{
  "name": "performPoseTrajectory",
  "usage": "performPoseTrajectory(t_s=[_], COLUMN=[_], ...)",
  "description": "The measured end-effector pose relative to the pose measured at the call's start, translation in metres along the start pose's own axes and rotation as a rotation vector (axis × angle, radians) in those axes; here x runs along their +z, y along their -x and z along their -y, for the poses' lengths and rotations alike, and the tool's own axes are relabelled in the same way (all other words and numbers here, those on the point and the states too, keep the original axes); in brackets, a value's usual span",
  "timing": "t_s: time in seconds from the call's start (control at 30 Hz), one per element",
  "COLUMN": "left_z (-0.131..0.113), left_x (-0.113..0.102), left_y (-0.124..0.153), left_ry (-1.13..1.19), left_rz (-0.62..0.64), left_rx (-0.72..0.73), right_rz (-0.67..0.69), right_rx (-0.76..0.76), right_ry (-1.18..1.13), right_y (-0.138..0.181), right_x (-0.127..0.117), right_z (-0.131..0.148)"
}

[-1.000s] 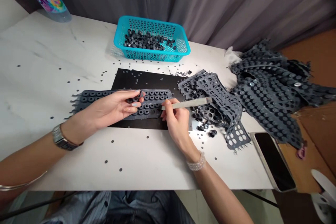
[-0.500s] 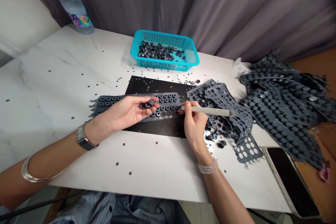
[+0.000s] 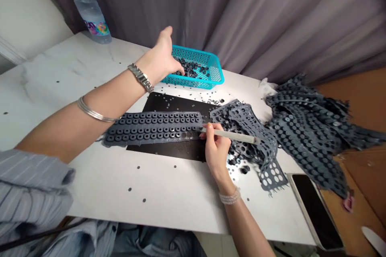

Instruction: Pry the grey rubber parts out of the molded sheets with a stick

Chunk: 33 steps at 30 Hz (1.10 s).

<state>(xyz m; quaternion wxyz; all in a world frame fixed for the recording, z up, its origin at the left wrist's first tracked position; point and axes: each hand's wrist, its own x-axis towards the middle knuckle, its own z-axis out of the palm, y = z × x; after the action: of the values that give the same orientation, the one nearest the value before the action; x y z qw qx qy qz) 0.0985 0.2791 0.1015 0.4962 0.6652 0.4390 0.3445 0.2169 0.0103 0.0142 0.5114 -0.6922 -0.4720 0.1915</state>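
My left hand [image 3: 164,56] is over the left end of the blue basket [image 3: 218,72], thumb and fingers spread apart, with no piece visible in it. Small dark rubber rings [image 3: 189,68] lie in the basket. In my right hand [image 3: 217,144] is a slim pale pen-like tool [image 3: 238,135], its tip at the right end of a grey rubber sheet [image 3: 157,125]. Rows of raised rings cover this sheet, and a few spots in its front row near the tip are without rings. Beneath the sheet lies a black mat [image 3: 169,150].
Right of the mat, punched-out sheets [image 3: 256,128] and loose rings are heaped. Farther right hangs a pile of ringed sheets [image 3: 301,128] beside a phone [image 3: 316,213]. A water bottle [image 3: 93,18] stands back left. Small dark discs dot the white table [image 3: 99,192].
My left hand has moved from above the sheet up to the basket and spread its fingers; the rings it held are no longer seen in it. My right hand stays by the sheet's end.
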Motion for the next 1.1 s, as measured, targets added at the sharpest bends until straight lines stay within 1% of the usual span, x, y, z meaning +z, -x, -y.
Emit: performPoseTrajectory(t_s=[0.03, 0.07, 0.1, 0.13, 0.17, 0.2, 0.27, 0.3, 0.37, 0.4, 0.47, 0.63, 0.77, 0.9, 1.0, 1.1], left_z=[-0.002, -0.004, -0.004, -0.003, -0.001, 0.002, 0.013, 0.02, 0.035, 0.042, 0.053, 0.064, 0.066, 0.061, 0.057, 0.058], left_x=[0.004, 0.008, 0.013, 0.017, 0.021, 0.023, 0.025, 0.025, 0.023, 0.022, 0.022, 0.026, 0.028, 0.03, 0.032, 0.033], left_y=[0.005, 0.018, 0.036, 0.058, 0.083, 0.107, 0.151, 0.167, 0.187, 0.192, 0.194, 0.19, 0.192, 0.197, 0.199, 0.198], left_ry=[0.055, 0.126, 0.18, 0.19, 0.113, -0.01, -0.332, -0.476, -0.649, -0.701, -0.761, -0.835, -0.852, -0.84, -0.85, -0.853], left_rz=[-0.011, -0.035, -0.073, -0.065, -0.04, 0.014, 0.223, 0.315, 0.454, 0.492, 0.523, 0.499, 0.48, 0.46, 0.438, 0.432], left_rx=[-0.107, -0.177, -0.168, -0.051, 0.077, 0.179, 0.308, 0.378, 0.471, 0.498, 0.52, 0.529, 0.541, 0.535, 0.52, 0.514], right_rz=[0.023, 0.052, 0.083, 0.112, 0.14, 0.169, 0.227, 0.255, 0.297, 0.311, 0.329, 0.331, 0.322, 0.316, 0.311, 0.308], right_rx=[0.018, 0.04, 0.063, 0.082, 0.095, 0.099, 0.082, 0.068, 0.041, 0.03, 0.014, -0.006, -0.009, -0.021, -0.049, -0.088], right_ry=[-0.055, -0.117, -0.172, -0.211, -0.231, -0.232, -0.194, -0.165, -0.103, -0.076, -0.042, -0.022, -0.021, -0.016, 0.002, 0.045], right_y=[0.001, 0.001, 0.002, 0.002, 0.003, 0.003, 0.004, 0.004, 0.004, 0.003, 0.003, 0.005, 0.006, 0.006, 0.006, 0.008], right_x=[0.0, 0.001, 0.001, 0.002, 0.003, 0.004, 0.006, 0.007, 0.009, 0.01, 0.012, 0.017, 0.019, 0.019, 0.019, 0.02], right_z=[0.001, 0.002, 0.002, 0.003, 0.004, 0.005, 0.006, 0.007, 0.007, 0.007, 0.007, 0.008, 0.011, 0.011, 0.012, 0.014])
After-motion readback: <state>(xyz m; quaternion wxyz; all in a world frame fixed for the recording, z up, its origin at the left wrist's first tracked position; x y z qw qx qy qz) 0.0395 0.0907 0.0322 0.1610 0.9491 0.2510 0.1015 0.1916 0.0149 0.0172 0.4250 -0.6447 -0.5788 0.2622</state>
